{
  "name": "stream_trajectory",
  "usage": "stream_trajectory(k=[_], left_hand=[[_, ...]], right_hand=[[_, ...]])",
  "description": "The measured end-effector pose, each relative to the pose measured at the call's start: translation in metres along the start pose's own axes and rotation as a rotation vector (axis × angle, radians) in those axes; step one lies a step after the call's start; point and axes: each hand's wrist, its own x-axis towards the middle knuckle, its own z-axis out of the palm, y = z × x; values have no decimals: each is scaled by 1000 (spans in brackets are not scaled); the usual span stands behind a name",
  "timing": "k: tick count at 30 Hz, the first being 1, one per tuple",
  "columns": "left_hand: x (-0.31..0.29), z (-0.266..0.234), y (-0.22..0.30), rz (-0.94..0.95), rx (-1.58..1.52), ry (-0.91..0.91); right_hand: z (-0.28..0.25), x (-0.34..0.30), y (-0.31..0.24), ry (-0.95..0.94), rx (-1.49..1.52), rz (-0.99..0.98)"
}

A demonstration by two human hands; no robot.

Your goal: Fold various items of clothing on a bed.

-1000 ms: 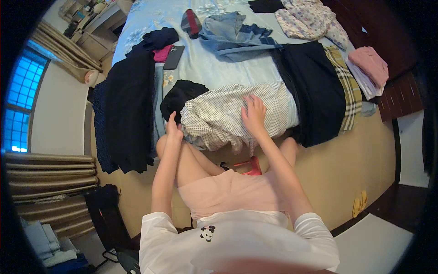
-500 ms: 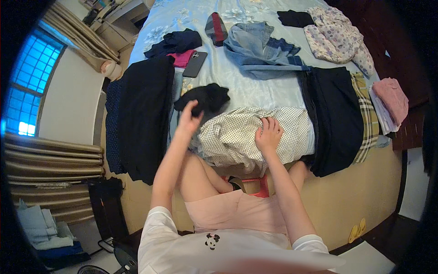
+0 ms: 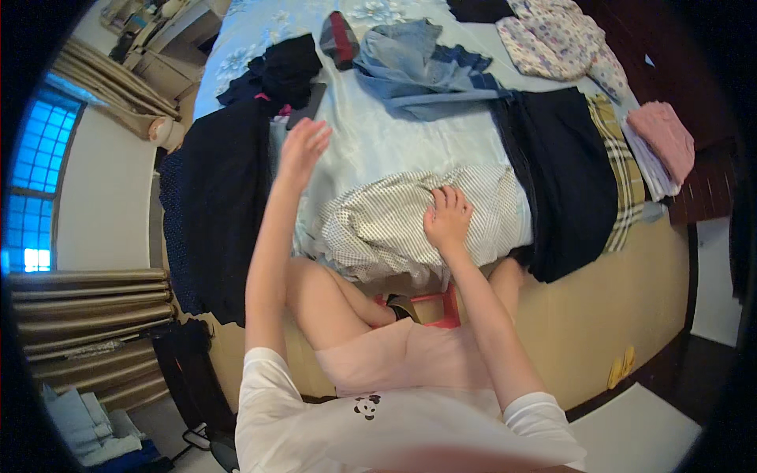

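Note:
A white garment with dark dots [image 3: 394,217] lies rumpled at the bed's near edge. My right hand [image 3: 448,219] rests on it, palm down and fingers apart. My left hand [image 3: 304,148] is raised just nearer than the dark phone [image 3: 309,106]; its fingers are spread and nothing is in them. Beyond the phone sits a small black garment [image 3: 292,67], heaped on dark clothing, with a bit of magenta cloth [image 3: 282,110] showing below. Folded black cloth [image 3: 225,205] lies left of my left arm.
Blue denim [image 3: 418,71] and a grey-and-red item [image 3: 339,41] lie farther back on the bed. To the right are folded black trousers [image 3: 560,181], plaid cloth [image 3: 619,173], a pink folded garment [image 3: 662,134] and a floral garment [image 3: 560,39]. A red stool [image 3: 445,309] shows between my legs.
My left hand has carried the small black garment away from beside the dotted one to the far-left dark heap and let it go. My right hand stays on the dotted garment. The view has shifted.

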Motion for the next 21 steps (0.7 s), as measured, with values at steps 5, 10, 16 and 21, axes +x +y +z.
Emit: stream_trajectory(k=[5, 10, 16, 21], left_hand=[[-112, 15, -84, 462, 1080, -204], [-169, 13, -98, 724, 1793, -441], [-156, -34, -93, 377, 1535, -16], [-154, -35, -58, 371, 1442, -51]], right_hand=[[-5, 3, -3, 74, 11, -48], [-8, 2, -2, 91, 17, -83], [-37, -61, -49, -44, 94, -67], [-49, -90, -13, -118, 131, 34]])
